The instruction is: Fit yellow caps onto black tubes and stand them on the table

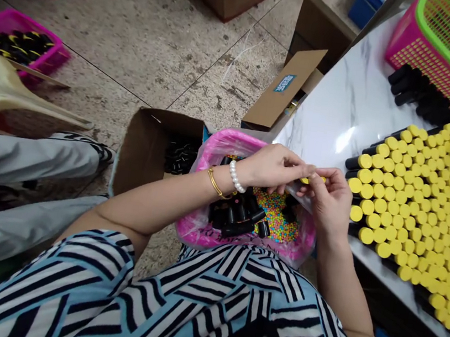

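Observation:
My left hand [277,169], with a pearl bracelet and a gold bangle at the wrist, meets my right hand [333,199] above a pink basin [205,157]. The fingers of both hands are pinched around a small yellow cap [305,180]; its body is mostly hidden by the fingers. Below them, the plastic-lined basin holds black tubes [239,212] and many tiny coloured balls [279,215]. Close to my right hand lies a large stack of black tubes with yellow ends [405,199].
The stack rests on a white marbled table [334,108], with a pink-and-green basket [437,53] behind. An open carton [140,145] of small black pieces stands left of the basin. Further left are a pink crate [52,58], a stool [29,99] and another person's legs [41,165].

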A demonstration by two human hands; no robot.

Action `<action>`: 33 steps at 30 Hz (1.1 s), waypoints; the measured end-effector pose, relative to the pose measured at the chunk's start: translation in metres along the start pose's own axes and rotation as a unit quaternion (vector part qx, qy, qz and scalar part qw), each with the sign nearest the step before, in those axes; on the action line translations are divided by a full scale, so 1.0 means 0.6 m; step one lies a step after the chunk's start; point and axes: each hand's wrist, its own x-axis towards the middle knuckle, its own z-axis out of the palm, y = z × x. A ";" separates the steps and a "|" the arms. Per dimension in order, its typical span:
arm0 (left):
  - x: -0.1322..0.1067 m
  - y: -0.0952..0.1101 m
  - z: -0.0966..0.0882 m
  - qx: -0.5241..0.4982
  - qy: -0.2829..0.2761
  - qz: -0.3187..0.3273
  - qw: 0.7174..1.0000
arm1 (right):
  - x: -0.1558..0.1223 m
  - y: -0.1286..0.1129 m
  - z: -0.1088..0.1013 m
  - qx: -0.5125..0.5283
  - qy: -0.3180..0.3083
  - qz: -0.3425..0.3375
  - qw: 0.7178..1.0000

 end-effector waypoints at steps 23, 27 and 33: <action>-0.001 -0.052 0.052 0.178 0.197 0.224 0.938 | 0.003 0.006 -0.022 0.149 -0.013 0.023 0.988; -0.001 -0.048 0.049 0.160 0.189 0.220 0.943 | 0.029 -0.018 -0.022 0.060 -0.109 0.095 0.988; -0.001 -0.011 0.038 0.233 0.192 0.170 0.938 | 0.035 -0.030 -0.006 -0.068 -0.087 0.007 0.994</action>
